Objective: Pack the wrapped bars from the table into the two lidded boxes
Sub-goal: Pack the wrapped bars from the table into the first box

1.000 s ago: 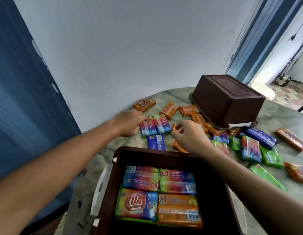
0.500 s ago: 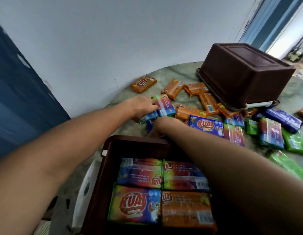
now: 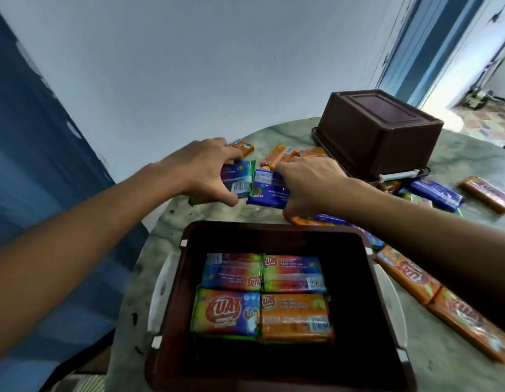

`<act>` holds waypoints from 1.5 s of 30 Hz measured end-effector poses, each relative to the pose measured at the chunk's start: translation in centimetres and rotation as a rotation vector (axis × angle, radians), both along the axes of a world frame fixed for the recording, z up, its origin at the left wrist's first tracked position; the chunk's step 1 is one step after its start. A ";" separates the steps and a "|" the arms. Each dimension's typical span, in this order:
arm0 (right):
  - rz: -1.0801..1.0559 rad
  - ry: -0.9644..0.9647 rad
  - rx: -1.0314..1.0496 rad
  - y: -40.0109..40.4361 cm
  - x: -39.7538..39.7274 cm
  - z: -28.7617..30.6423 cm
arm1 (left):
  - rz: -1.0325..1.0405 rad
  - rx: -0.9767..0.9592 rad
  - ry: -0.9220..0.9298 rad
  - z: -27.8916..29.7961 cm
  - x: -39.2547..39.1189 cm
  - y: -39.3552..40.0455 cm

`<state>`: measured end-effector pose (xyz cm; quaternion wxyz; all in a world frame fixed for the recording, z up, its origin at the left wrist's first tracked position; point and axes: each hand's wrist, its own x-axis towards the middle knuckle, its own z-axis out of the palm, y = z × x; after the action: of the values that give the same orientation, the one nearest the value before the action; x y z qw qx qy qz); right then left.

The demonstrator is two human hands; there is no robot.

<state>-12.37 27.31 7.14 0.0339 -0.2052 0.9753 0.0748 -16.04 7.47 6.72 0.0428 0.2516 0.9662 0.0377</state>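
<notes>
While both your arms reach past the open brown box [image 3: 186, 278] near you, your left hand [image 3: 206, 171] is closed around a blue-and-green wrapped bar [image 3: 240, 179], thumb below and fingers over its top edge. Your right hand [image 3: 308, 185] is clamped on a dark blue wrapped bar [image 3: 267, 190] just beside it, the two bars almost touching above the tabletop [image 3: 172, 222]. Four bars [image 3: 264, 297] lie flat in the open box in a two-by-two block. A second brown box [image 3: 378, 131] sits upside down on its lid at the far side. Loose bars remain scattered: orange ones [image 3: 276, 159] beyond your hands, two orange ones [image 3: 443, 304] end to end at your right, and blue ones [image 3: 435, 193] near the upturned box.
</notes>
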 end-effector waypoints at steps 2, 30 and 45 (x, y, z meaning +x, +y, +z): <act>0.044 0.015 -0.002 1.2 3.2 1.3 | -0.062 0.001 -0.001 2.0 4.0 0.6; 0.014 -0.185 0.022 0.9 10.9 -7.8 | 0.007 -0.210 0.033 -8.5 13.5 3.3; -0.145 -0.008 -0.507 7.8 10.6 -2.2 | -0.150 0.110 -0.123 0.5 9.0 10.0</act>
<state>-1.78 35.07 4.96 -0.0093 -0.1371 0.9749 -0.1753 -7.00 17.48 7.18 0.0910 0.3225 0.9365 0.1030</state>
